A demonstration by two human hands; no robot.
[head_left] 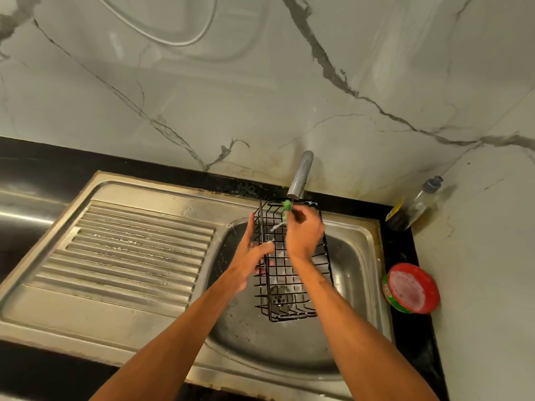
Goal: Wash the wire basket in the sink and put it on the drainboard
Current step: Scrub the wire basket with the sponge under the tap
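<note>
A black wire basket (pixel 289 287) stands on end over the steel sink bowl (pixel 347 273), its top under the grey tap (pixel 299 176). My left hand (pixel 252 250) grips the basket's left side, the thumb across the wires. My right hand (pixel 304 230) is inside the basket's upper part and pinches a green scrubber (pixel 287 206) against the top wires. A thin stream of water shows beside the scrubber. The ribbed drainboard (pixel 130 250) lies to the left of the bowl, with nothing on it.
A round red and green tub of dish soap (pixel 411 287) sits on the black counter right of the sink. In the back right corner stands a clear bottle with a grey cap (pixel 414 205). A marble-patterned wall rises behind the sink.
</note>
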